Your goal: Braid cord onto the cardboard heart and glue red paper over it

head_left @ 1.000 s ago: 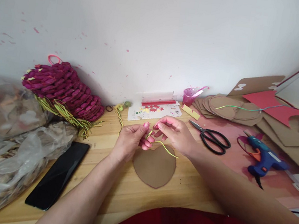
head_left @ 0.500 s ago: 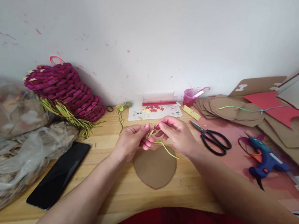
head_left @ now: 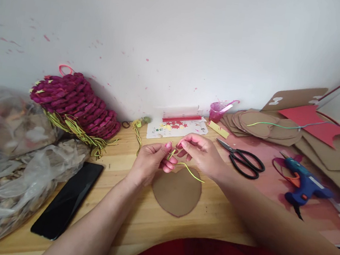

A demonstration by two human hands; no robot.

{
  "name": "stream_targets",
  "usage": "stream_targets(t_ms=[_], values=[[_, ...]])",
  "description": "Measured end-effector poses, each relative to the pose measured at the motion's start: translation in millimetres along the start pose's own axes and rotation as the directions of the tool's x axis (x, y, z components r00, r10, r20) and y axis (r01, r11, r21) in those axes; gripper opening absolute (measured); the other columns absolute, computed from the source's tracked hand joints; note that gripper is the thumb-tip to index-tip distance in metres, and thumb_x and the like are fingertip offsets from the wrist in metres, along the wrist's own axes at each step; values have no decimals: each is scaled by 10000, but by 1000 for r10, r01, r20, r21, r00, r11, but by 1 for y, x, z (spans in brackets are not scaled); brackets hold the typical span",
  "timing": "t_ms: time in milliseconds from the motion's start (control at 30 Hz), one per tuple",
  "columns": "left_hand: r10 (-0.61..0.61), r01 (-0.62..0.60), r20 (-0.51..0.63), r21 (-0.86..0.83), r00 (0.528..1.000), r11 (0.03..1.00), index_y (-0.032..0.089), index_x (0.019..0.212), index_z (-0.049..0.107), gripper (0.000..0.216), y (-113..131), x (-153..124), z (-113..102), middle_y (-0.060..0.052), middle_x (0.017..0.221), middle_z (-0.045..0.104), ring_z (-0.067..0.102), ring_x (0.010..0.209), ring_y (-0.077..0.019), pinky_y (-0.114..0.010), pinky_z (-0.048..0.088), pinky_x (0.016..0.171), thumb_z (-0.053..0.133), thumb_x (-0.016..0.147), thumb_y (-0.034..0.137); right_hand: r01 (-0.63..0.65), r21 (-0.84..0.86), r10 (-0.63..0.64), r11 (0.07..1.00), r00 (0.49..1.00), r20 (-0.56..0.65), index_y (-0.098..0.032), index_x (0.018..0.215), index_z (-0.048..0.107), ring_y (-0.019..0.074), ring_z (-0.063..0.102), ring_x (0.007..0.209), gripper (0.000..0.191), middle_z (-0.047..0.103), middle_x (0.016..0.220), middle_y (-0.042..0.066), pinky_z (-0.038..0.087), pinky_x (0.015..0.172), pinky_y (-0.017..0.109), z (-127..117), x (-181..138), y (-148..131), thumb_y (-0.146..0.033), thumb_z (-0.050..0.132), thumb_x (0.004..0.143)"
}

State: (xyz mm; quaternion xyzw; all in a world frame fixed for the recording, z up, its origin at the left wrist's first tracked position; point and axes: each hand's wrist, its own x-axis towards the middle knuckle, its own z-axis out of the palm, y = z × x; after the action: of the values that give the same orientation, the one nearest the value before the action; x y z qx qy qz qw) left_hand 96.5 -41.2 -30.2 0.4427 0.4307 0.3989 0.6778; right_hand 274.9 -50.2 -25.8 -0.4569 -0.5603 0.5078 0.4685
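Between my fingers is a thin yellow-green cord (head_left: pixel 193 173), its loose tail hanging to the right over a brown cardboard heart (head_left: pixel 176 193). My left hand (head_left: pixel 152 158) pinches the cord between thumb and forefinger, where it seems folded or looped. Close beside it, my right hand (head_left: pixel 199 152) has its thumb and forefinger pressed together near the cord's upper part; what exactly sits in that pinch is too small to make out. The heart lies flat on the wooden table (head_left: pixel 132 227), just below both hands.
Black-handled scissors (head_left: pixel 243 160) and a blue glue gun (head_left: pixel 309 185) lie to the right, before stacked cardboard hearts (head_left: pixel 261 125). A white card with stars (head_left: pixel 153 133) is behind my hands. Leftward are a phone (head_left: pixel 68 200), plastic bags (head_left: pixel 17 191) and a magenta woven bundle (head_left: pixel 79 101).
The whole view has shifted slightly. My hands keep nearly the same pose around the cord, and its tail hangs in a slightly changed curve.
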Motion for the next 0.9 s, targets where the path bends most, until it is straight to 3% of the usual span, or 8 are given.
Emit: stream_targets(t_ms=[100, 267, 500, 900], values=[[2, -2, -1, -14, 1000, 1000, 103, 755, 693, 447, -1, 0, 1, -61, 633, 718, 629, 478, -106, -182, 477, 441, 791, 738, 539, -3, 5, 3, 1000, 1000, -2, -203, 840, 615, 166, 677, 750, 233, 693, 819, 29, 476, 582, 262, 0, 0, -1, -431, 645, 879], [-24, 28, 67, -65, 997, 997, 118, 928, 756, 388, -1, -1, 0, -48, 658, 730, 648, 512, -105, -175, 493, 477, 848, 708, 424, 11, -6, -11, 1000, 1000, 6, -198, 830, 619, 166, 673, 745, 249, 698, 821, 35, 478, 594, 270, -1, 0, -2, -443, 642, 876], [-98, 109, 102, -103, 990, 989, 99, 882, 781, 337, 0, 0, -3, -62, 671, 723, 636, 534, -93, -165, 479, 485, 853, 710, 380, -6, -11, 6, 1000, 1000, 12, -191, 839, 609, 162, 673, 759, 216, 683, 781, 25, 467, 582, 249, -1, 0, -2, -401, 620, 890], [-95, 100, 82, -57, 992, 993, 96, 935, 787, 350, 1, -1, 0, -58, 692, 724, 637, 548, -82, -156, 487, 505, 875, 694, 334, 41, -57, -42, 998, 999, -20, -185, 817, 609, 161, 675, 759, 170, 659, 777, 18, 470, 567, 241, 0, 2, -1, -342, 611, 881]])
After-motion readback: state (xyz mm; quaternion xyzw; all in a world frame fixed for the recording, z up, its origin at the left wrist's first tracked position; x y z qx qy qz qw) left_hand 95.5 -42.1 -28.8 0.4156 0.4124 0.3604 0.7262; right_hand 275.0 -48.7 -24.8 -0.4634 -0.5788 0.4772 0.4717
